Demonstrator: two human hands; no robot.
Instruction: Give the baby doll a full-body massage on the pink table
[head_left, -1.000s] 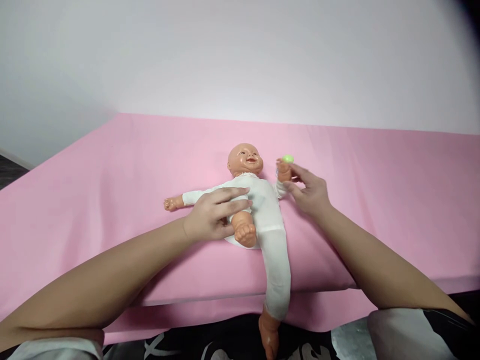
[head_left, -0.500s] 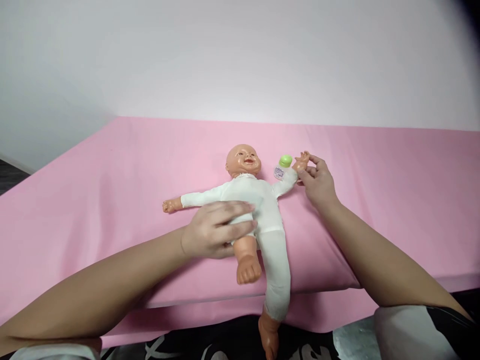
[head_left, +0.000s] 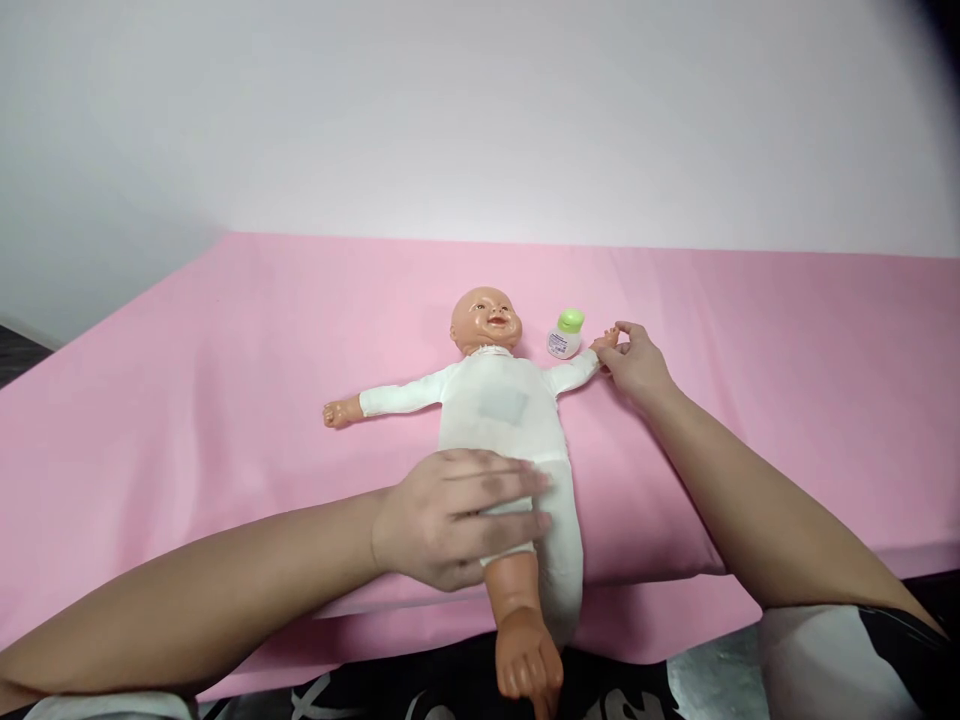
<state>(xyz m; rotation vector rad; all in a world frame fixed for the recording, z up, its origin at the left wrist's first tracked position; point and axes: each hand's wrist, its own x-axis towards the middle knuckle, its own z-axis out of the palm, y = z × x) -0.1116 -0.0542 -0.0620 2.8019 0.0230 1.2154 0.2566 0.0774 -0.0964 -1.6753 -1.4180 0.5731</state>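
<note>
A baby doll (head_left: 469,415) with a white cloth body lies on its back, its head at the far end and its feet toward me. My left hand (head_left: 465,520) is wrapped over the doll's leg on the left, just above the bare plastic shin; its thumb is hidden. My right hand (head_left: 637,365) pinches the doll's plastic hand (head_left: 606,342) on the right between thumb and fingers. Close to that small hand stands a clear bottle (head_left: 564,342) with a green cap and a printed label. The doll's other foot is mostly covered by the nearer one.
A pink cover (head_left: 247,330) spreads over the table, its front edge hanging near my lap. Behind it rises a pale wall (head_left: 480,120). The doll's lower legs reach past the near edge, over my dark patterned clothing (head_left: 442,680).
My left hand has come down toward me, lowering and straightening the doll's bent leg. My right hand has brought the doll's hand slightly lower, toward the table.
</note>
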